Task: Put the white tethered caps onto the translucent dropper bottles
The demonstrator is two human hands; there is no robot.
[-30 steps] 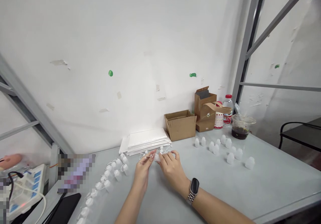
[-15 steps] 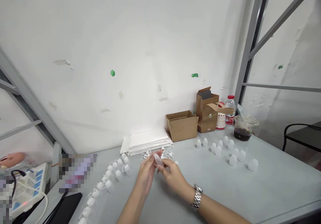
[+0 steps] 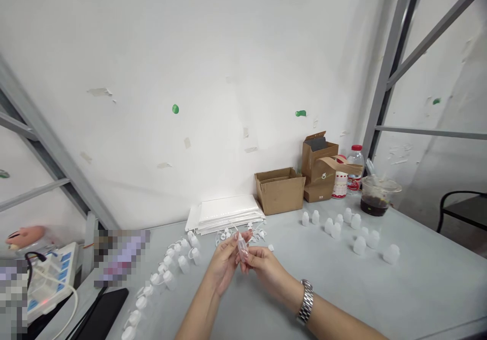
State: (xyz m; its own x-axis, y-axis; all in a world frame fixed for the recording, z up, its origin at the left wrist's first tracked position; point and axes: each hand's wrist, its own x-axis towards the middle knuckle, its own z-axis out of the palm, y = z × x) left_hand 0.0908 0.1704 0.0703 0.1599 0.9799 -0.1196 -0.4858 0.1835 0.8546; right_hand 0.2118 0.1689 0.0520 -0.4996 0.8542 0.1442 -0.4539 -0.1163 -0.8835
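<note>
Both hands meet above the pale grey table (image 3: 342, 289): the left hand (image 3: 224, 261) and right hand (image 3: 264, 266) pinch a small translucent plastic dropper bottle (image 3: 242, 246) upright between closed fingertips. A curved row of small white capped bottles (image 3: 171, 264) lies at nine o'clock, another cluster of white bottles (image 3: 353, 231) at two o'clock.

The small clear bottle (image 3: 242, 247), apparently lifted off the pile, now stands upright between both hands.
</note>
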